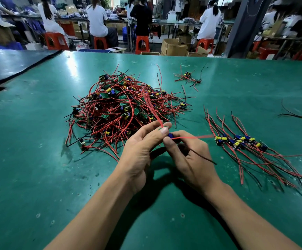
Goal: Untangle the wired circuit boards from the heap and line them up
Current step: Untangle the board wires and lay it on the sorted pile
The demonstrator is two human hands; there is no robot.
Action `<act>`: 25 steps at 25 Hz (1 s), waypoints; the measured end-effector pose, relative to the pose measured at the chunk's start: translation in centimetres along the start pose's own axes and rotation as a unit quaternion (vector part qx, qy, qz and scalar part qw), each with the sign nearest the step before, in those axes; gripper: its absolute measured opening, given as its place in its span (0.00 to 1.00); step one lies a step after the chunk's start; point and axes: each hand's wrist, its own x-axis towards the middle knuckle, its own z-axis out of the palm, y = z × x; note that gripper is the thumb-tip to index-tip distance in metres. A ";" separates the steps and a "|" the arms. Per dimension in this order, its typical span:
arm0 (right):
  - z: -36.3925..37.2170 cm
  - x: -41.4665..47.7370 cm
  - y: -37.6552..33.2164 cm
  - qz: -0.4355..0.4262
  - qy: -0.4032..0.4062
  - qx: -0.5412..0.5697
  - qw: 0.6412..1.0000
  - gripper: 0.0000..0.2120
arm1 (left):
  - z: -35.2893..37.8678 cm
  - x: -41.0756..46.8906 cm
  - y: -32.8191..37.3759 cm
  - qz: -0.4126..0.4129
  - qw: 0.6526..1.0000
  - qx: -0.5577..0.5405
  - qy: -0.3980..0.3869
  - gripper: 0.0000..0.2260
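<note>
1. While the heap (125,109) of red- and black-wired boards lies tangled at the middle of the green table (38,159), we judge it the chief hazard. A red lead (152,109) runs from the hands back up over it, and a hard pull could drag neighbouring boards along or tighten a knot.
2. The lined-up row (240,141) lies to the right, near the hands, with its boards side by side and their leads fanned out. A loose lead swinging from the held unit could catch it and spoil the order.
3. Both hands are close together above the table, just in front of the heap. The left hand (143,150) pinches the red lead where it meets the held circuit board (170,135), and the right hand (188,159) pinches the board itself.
4. The held board's black lead (200,156) hangs free. We judge that tugging by the leads could strain their joints.
5. The only containers we see stand beyond the table: cardboard boxes (175,46), contents not discernible.
6. A blue crate (94,50) is also there, its contents hidden.
</note>
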 end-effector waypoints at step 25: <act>-2.4 1.5 -0.2 0.341 -0.173 0.404 0.831 0.11 | -1.5 0.7 -0.7 -0.098 0.992 0.051 -0.059 0.19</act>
